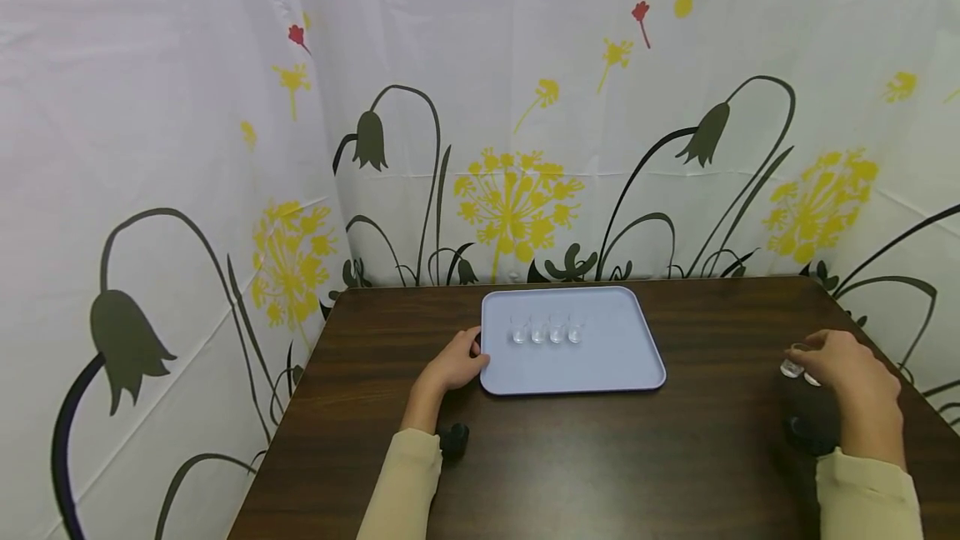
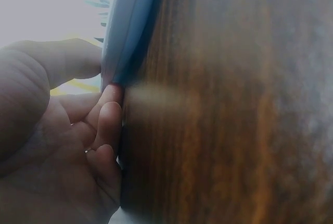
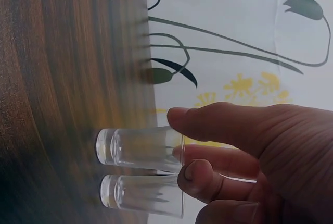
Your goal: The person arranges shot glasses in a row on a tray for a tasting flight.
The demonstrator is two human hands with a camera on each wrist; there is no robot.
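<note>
A pale blue tray [image 1: 607, 365] lies on the table with several small clear shot glasses [image 1: 557, 333] in a row on it. My left hand [image 1: 456, 361] holds the tray's left edge. In the left wrist view the thumb is at the upper side of the tray rim [image 2: 115, 52] and curled fingertips touch its lower side. Far to the right, my right hand [image 1: 847, 369] pinches a shot glass [image 3: 140, 147] near its rim between thumb and fingers. A second shot glass [image 3: 145, 195] stands close beside it, near the other fingers.
The dark wooden table [image 1: 600, 465] runs back to a white curtain [image 1: 480, 40] printed with flowers, which also hangs along the left and right sides. A black wrist device [image 1: 453, 442] sits below the left hand.
</note>
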